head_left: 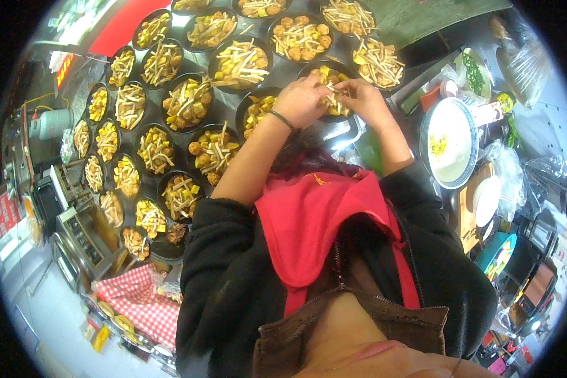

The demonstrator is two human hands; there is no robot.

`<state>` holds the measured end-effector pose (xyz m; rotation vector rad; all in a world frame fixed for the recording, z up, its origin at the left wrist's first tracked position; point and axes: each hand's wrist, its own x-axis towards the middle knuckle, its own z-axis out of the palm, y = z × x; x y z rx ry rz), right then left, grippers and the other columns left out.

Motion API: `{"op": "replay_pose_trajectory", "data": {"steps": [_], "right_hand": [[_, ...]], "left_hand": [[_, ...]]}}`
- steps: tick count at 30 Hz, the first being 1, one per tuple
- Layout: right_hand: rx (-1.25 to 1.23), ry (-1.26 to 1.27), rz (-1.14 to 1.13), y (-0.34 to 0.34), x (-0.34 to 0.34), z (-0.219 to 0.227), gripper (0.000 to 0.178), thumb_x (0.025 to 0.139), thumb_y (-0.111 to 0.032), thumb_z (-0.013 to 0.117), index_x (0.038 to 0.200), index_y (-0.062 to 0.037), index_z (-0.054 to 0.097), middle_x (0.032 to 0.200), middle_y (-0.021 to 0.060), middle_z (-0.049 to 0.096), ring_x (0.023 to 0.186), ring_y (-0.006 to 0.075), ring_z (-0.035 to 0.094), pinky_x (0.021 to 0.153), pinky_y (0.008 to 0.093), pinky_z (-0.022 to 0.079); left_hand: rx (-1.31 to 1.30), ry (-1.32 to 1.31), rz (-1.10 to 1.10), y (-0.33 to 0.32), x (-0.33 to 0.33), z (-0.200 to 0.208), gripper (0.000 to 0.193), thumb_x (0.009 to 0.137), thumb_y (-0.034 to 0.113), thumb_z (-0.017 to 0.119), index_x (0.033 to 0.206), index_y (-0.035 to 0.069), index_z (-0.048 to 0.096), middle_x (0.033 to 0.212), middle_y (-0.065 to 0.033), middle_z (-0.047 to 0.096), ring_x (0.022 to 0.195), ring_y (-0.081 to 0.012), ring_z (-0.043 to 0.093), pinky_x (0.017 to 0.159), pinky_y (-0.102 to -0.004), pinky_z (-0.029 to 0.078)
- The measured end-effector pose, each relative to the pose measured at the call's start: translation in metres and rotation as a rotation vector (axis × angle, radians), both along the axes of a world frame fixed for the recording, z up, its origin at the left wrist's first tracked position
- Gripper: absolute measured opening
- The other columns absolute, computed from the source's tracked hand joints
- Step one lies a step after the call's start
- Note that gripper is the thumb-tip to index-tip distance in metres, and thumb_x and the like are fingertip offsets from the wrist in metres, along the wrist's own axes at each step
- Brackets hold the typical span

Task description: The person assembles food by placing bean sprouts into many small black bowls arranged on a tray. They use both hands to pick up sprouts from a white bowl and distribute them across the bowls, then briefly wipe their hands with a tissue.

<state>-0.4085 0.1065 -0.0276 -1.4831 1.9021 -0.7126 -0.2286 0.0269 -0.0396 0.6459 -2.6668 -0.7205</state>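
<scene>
- Clearly, most of the filling is done: rows of black round bowls (188, 101) spread over the counter (334, 129) already carry yellow cubes, brown balls and pale strips of mushroom or the like.
- Both hands meet over one black bowl (341, 108) near the middle of the back rows, just in front of the person's chest.
- The left hand (301, 101), with a dark band at the wrist, has its grip narrow, fingers pinched on a few pale strips right over that bowl.
- The right hand (361, 99) touches the same bunch of strips, its grip likewise narrow on them; I judge the two are pulling the bunch apart or dropping it in.
- That bowl already shows yellow cubes; how much else lies in it is hidden by the hands.
- The neighbouring bowl (260, 110) to the left, partly under the left forearm, shows yellow pieces with few strips, so I judge it less complete than the rest.
- Bowls at the far left (150, 218) look just as full as those at the back (301, 38), so little seems left beyond the one or two under the hands.
- To the right stand a large white bowl with a blue rim (448, 143), a small dish of chopped greens (474, 72) and clear plastic bags (524, 66).
- A red checked cloth (142, 296) lies lower left, well apart from the hands.
</scene>
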Motion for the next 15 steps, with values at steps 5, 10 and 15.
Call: {"op": "replay_pose_trajectory", "data": {"steps": [5, 10, 15], "right_hand": [[0.107, -0.009, -0.058, 0.003, -0.016, 0.001, 0.032, 0.076, -0.014, 0.067, 0.105, -0.0020, 0.060, 0.081, 0.0035, 0.061, 0.074, 0.0095, 0.056, 0.066, 0.0235, 0.045], [0.020, -0.282, -0.145, -0.001, -0.014, -0.001, 0.028, 0.079, -0.011, 0.065, 0.104, -0.0007, 0.060, 0.080, 0.0056, 0.063, 0.069, 0.0089, 0.058, 0.063, 0.0226, 0.046], [-0.033, -0.317, -0.091, -0.008, -0.008, 0.004, 0.030, 0.078, -0.012, 0.065, 0.106, -0.0028, 0.060, 0.082, 0.0085, 0.064, 0.070, 0.0124, 0.061, 0.065, 0.0256, 0.048]], "left_hand": [[-0.100, -0.155, 0.072, -0.007, 0.005, 0.006, 0.030, 0.070, 0.027, 0.067, 0.095, 0.012, 0.062, 0.096, -0.0091, 0.057, 0.092, -0.0274, 0.056, 0.080, -0.0359, 0.046], [-0.025, -0.058, 0.106, -0.008, 0.001, 0.007, 0.030, 0.074, 0.028, 0.065, 0.099, 0.012, 0.061, 0.101, -0.0075, 0.057, 0.097, -0.0257, 0.055, 0.083, -0.0363, 0.045], [-0.153, -0.115, -0.009, -0.010, 0.000, 0.008, 0.026, 0.075, 0.027, 0.064, 0.098, 0.015, 0.062, 0.108, -0.0053, 0.057, 0.098, -0.0256, 0.055, 0.083, -0.0384, 0.043]]}}
